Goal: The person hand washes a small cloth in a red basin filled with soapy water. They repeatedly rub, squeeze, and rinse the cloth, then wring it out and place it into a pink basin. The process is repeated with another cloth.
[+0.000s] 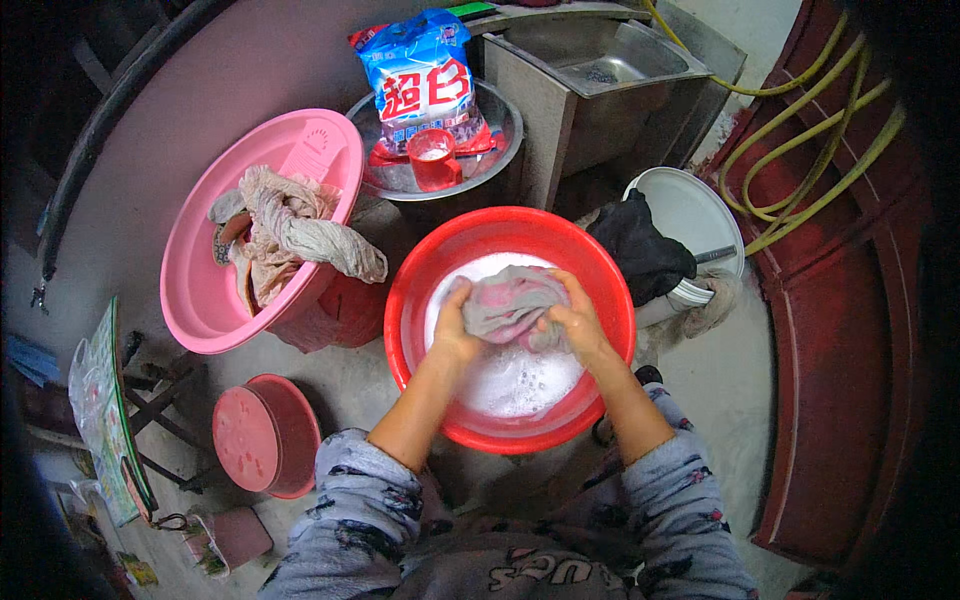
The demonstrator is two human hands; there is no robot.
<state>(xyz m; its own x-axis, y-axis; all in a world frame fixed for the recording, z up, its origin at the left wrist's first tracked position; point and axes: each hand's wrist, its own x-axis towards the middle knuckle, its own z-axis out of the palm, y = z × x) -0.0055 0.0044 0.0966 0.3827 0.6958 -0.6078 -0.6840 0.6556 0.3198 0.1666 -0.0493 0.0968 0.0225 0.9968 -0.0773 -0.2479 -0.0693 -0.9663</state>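
My left hand (454,321) and my right hand (576,319) grip a bunched grey and pink cloth (510,300) from its two sides. They hold it over a red plastic basin (409,300) of white, sudsy water (517,382). The cloth looks folded and wet; some fingers are hidden behind it. Whether its underside touches the foam, I cannot tell. Both sleeves are pushed up to the forearms.
Twisted wet cloths (300,217) lie in a tilted pink basin (187,300) at left. Behind stands a metal basin (510,127) with a detergent bag (420,82) and a red cup (433,161). Black cloth (637,247) drapes a white bucket (712,195) at right.
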